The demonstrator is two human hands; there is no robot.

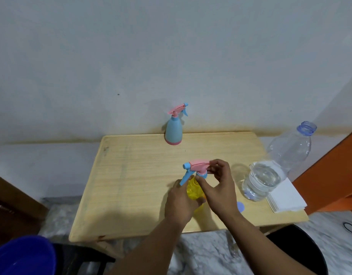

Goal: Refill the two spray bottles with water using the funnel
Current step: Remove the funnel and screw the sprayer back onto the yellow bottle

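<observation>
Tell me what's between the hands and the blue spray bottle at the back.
Nothing visible. Both hands, left and right, hold the yellow spray bottle; only bare table lies before the blue spray bottle.

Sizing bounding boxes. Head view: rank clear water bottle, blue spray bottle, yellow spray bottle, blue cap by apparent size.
1. clear water bottle, largest by far
2-3. blue spray bottle and yellow spray bottle: unsure; yellow is nearer the camera and half hidden by both hands
4. blue cap, smallest
</observation>
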